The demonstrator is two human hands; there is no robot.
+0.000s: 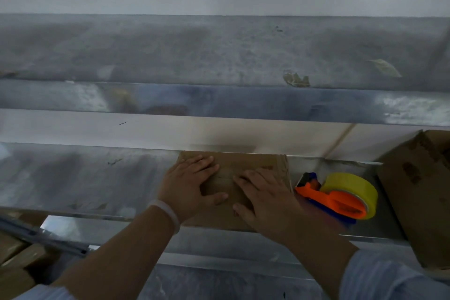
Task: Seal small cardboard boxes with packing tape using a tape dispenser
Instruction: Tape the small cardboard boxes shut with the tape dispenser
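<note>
L hand (194, 185) lies flat, fingers spread, on the small brown cardboard box (255, 161), which sits on the grey metal bench (85, 178). R hand (263, 197) is flat just beside it, gripping nothing; prob. both pin the flaps shut. The orange tape dispenser w/ yellow roll (341, 198) sits just right of the box, within reach.

A small cardboard box (255, 161) is set on the grey metal bench (85, 178); a tape dispenser (341, 200) is laid just beside it; a larger carton (418, 190) is placed further right.
</note>
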